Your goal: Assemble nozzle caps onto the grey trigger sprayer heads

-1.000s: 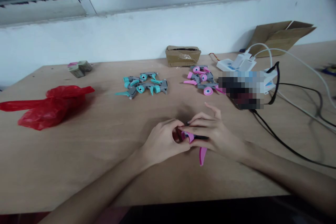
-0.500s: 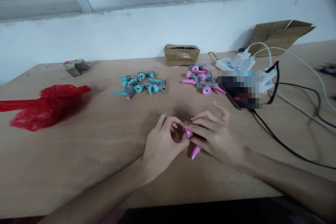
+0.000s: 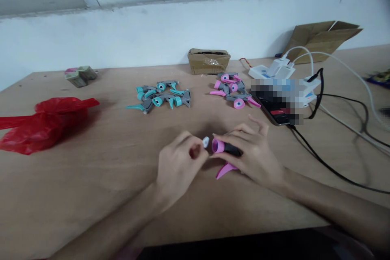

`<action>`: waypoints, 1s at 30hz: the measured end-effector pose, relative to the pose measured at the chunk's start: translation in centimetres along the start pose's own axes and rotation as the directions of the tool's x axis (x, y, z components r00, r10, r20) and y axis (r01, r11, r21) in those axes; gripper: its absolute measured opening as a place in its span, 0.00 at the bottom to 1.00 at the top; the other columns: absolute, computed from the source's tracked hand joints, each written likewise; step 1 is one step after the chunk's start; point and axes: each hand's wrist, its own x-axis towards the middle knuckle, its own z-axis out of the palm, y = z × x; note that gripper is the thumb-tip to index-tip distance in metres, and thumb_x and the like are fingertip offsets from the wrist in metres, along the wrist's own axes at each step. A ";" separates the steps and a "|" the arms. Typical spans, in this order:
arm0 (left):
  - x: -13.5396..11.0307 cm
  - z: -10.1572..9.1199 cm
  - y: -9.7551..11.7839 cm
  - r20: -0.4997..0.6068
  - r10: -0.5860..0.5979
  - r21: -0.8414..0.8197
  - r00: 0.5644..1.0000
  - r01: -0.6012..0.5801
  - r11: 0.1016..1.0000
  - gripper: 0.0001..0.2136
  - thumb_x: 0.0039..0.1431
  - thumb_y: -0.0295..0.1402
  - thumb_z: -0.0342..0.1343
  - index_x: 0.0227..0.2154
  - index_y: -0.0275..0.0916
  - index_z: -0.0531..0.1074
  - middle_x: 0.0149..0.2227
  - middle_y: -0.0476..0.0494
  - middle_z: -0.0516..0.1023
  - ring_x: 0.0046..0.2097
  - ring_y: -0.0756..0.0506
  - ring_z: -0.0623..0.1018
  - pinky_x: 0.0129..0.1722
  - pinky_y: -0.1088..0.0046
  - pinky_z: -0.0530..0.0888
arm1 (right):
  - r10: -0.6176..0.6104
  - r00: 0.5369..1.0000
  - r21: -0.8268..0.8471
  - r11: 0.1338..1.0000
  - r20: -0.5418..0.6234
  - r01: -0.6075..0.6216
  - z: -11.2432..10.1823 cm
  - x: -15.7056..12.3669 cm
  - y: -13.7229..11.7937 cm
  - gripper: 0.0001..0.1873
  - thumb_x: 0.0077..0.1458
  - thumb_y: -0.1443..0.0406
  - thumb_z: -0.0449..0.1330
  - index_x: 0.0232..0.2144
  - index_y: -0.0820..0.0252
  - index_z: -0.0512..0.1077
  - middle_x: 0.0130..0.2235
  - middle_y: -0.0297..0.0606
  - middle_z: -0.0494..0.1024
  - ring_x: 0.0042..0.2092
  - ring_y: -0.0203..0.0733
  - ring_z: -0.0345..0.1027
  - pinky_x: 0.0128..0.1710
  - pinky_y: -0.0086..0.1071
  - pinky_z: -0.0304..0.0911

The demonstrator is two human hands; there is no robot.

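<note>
Near frame centre, our left hand [image 3: 178,166] pinches a white piece [image 3: 206,142]; our right hand [image 3: 255,156] curls its fingers around a pink-collared spray head [image 3: 230,149].

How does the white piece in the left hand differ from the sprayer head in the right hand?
The white piece looks smaller than the sprayer head. The white piece is pale; the sprayer head is pink and dark. The left hand pinches the white piece; the right hand grips the sprayer head. Both are held in fingers.
</note>
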 end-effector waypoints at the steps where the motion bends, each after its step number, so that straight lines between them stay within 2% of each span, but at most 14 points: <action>1: 0.5 -0.4 -0.5 -0.034 -0.051 -0.061 0.998 0.049 0.997 0.05 0.53 0.30 0.53 0.25 0.38 0.72 0.27 0.50 0.71 0.27 0.52 0.69 0.26 0.76 0.64 | 0.038 0.999 0.029 0.999 -0.012 -0.038 -0.1 0.1 0.5 0.15 0.49 0.54 0.61 0.39 0.52 0.73 0.35 0.32 0.79 0.39 0.41 0.70 0.57 0.49 0.41; 3: 1.6 -1.1 -1.4 0.010 -0.147 -0.288 0.989 0.144 0.947 0.07 0.55 0.34 0.52 0.27 0.38 0.72 0.24 0.51 0.70 0.25 0.52 0.69 0.25 0.77 0.65 | 0.098 0.995 0.109 0.989 -0.018 -0.096 -0.1 0.3 1.4 0.17 0.47 0.53 0.62 0.39 0.51 0.73 0.37 0.32 0.79 0.41 0.42 0.70 0.56 0.49 0.45; 6: 2.3 -1.5 -1.4 0.229 -0.165 -0.563 0.959 0.269 0.782 0.11 0.57 0.37 0.50 0.29 0.37 0.73 0.20 0.52 0.65 0.23 0.52 0.68 0.23 0.78 0.68 | 0.102 0.995 0.218 0.970 0.023 -0.105 0.0 0.5 2.2 0.17 0.47 0.54 0.62 0.40 0.49 0.72 0.40 0.31 0.78 0.45 0.41 0.70 0.57 0.48 0.47; 8: 2.1 -1.4 -0.9 0.321 -0.094 -0.608 0.942 0.281 0.742 0.10 0.58 0.36 0.50 0.30 0.37 0.73 0.22 0.51 0.66 0.24 0.53 0.68 0.22 0.79 0.69 | 0.081 0.996 0.255 0.963 0.041 -0.089 0.0 0.5 2.1 0.18 0.46 0.54 0.63 0.41 0.48 0.71 0.41 0.30 0.78 0.45 0.41 0.70 0.58 0.49 0.46; 11: 1.3 -1.0 -0.1 0.366 0.008 -0.586 0.931 0.223 0.779 0.09 0.57 0.35 0.52 0.30 0.37 0.74 0.26 0.49 0.69 0.26 0.53 0.69 0.24 0.80 0.70 | 0.048 0.998 0.290 0.955 0.045 -0.059 -0.1 0.4 1.4 0.18 0.46 0.55 0.63 0.41 0.48 0.70 0.42 0.30 0.78 0.45 0.41 0.70 0.59 0.49 0.44; 17: 0.6 -0.7 -0.4 0.283 0.044 -0.453 0.958 0.093 0.887 0.09 0.57 0.35 0.54 0.26 0.37 0.73 0.26 0.50 0.69 0.26 0.54 0.66 0.24 0.80 0.64 | -0.011 0.999 0.313 0.950 0.045 -0.004 0.1 0.2 0.5 0.17 0.46 0.56 0.64 0.41 0.49 0.71 0.40 0.29 0.78 0.44 0.39 0.70 0.59 0.46 0.42; 21: 0.5 -0.5 -0.5 0.229 0.019 -0.397 0.973 0.076 0.915 0.10 0.55 0.36 0.56 0.24 0.36 0.70 0.24 0.51 0.67 0.25 0.54 0.65 0.23 0.79 0.61 | -0.013 0.999 0.314 0.949 0.048 -0.002 0.2 0.1 0.5 0.18 0.46 0.56 0.64 0.41 0.48 0.70 0.40 0.29 0.78 0.44 0.38 0.70 0.59 0.46 0.42; 24: 0.3 -0.2 -0.4 0.180 0.008 -0.389 0.984 0.064 0.919 0.08 0.54 0.37 0.57 0.26 0.37 0.70 0.26 0.50 0.68 0.26 0.54 0.66 0.23 0.80 0.63 | -0.015 0.999 0.320 0.947 0.048 -0.001 0.3 0.0 0.5 0.18 0.45 0.56 0.64 0.41 0.48 0.70 0.40 0.29 0.78 0.44 0.38 0.70 0.59 0.45 0.41; 28: 0.2 -0.2 -0.2 0.095 0.102 -0.367 0.990 -0.060 0.928 0.03 0.52 0.31 0.58 0.30 0.39 0.72 0.29 0.51 0.66 0.28 0.54 0.69 0.25 0.81 0.67 | -0.022 0.999 0.327 0.945 0.047 0.005 0.2 0.0 0.5 0.18 0.46 0.57 0.64 0.41 0.50 0.70 0.39 0.28 0.79 0.44 0.37 0.70 0.59 0.44 0.41; 30: 0.2 -0.3 0.0 0.075 0.156 -0.337 0.985 -0.122 0.933 0.03 0.51 0.29 0.58 0.30 0.40 0.73 0.30 0.50 0.66 0.28 0.55 0.69 0.25 0.82 0.67 | -0.022 0.999 0.325 0.946 0.048 0.005 0.1 0.0 0.5 0.16 0.47 0.57 0.64 0.40 0.51 0.70 0.39 0.29 0.79 0.44 0.38 0.70 0.59 0.45 0.41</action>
